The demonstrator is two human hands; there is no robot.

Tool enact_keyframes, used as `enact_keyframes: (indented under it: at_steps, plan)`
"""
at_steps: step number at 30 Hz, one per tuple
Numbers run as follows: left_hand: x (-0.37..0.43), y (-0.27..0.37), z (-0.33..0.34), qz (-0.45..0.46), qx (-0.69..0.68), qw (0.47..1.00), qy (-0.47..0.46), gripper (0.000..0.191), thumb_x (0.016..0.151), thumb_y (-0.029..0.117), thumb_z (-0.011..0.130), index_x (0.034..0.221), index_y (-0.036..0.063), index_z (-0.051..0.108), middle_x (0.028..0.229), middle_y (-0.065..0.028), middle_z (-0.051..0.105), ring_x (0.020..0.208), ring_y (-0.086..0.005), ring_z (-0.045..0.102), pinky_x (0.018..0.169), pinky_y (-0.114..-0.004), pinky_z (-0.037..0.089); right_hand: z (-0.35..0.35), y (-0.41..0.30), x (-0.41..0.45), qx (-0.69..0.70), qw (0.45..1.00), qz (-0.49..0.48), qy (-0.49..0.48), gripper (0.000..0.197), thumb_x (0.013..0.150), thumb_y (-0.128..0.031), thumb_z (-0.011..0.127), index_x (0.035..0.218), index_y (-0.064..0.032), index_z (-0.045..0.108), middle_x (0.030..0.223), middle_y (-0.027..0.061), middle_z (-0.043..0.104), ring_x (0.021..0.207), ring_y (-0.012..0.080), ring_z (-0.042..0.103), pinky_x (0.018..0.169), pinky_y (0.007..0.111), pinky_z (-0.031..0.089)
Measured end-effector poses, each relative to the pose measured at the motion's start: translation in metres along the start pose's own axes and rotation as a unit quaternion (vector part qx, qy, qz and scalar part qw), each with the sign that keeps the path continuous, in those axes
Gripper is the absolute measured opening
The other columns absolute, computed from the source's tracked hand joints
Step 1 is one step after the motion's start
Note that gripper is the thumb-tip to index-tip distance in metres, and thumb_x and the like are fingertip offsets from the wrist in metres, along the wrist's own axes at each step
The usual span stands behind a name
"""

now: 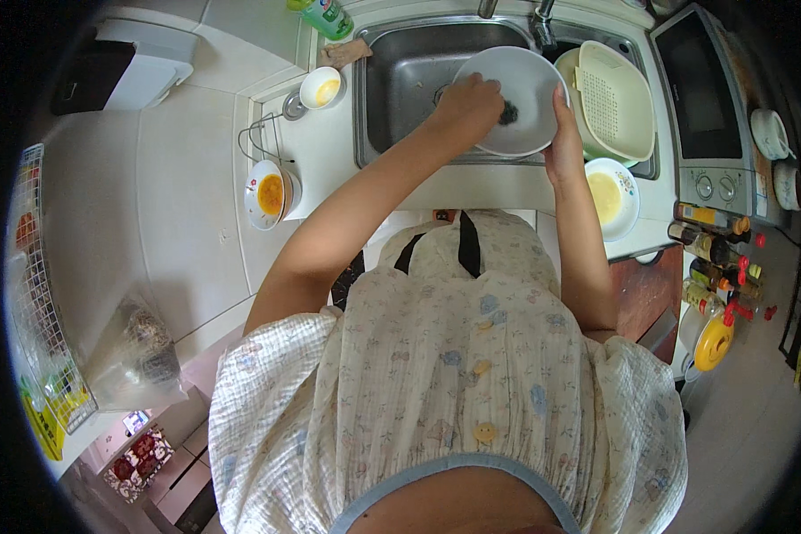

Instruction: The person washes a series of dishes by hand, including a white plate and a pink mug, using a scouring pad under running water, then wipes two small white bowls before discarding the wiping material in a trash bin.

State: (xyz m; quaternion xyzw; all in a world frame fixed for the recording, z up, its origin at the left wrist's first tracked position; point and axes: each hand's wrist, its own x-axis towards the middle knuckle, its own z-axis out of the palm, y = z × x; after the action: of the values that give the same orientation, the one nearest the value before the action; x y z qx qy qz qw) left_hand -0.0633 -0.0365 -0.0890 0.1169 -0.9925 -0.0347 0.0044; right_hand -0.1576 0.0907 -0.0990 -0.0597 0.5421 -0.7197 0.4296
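A large white bowl (535,75) is held over the steel sink (407,67), tilted so that its inside faces me. My right hand (563,137) grips its right rim, with the thumb over the edge. Inside the bowl, my left hand (470,107) has its fingers curled against a small dark clump (508,113). Whether the clump is seaweed or a scouring pad I cannot make out. The fingers partly hide it, so I cannot tell if they pinch it or only touch it. Behind the bowl stands the faucet (542,27).
Right of the bowl, a cream colander (617,100) rests over the second basin, near a plate with yellow liquid (604,197) and a microwave (707,100). Bowls with yellow (322,87) and orange contents (270,195) stand left, by a wire rack (260,137). Several sauce bottles (714,260) stand right.
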Motion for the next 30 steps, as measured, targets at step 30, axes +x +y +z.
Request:
enact_keyframes:
  at_steps: [30]
  plan:
    - [0.013,-0.009,-0.016,0.065,0.02,0.99,0.121,0.011,0.074,0.014,0.062,0.083,0.0096,0.066,0.094,-0.0027,0.057,0.089,-0.0229,0.053,0.074,-0.032,0.046,-0.01,0.005,0.006,-0.018,0.986,-0.164,0.012,0.057,0.091,-0.044,0.04,0.13,-0.0023,0.035,0.126,0.0123,0.042,0.117,0.0204,0.039,0.099,0.032,0.027]
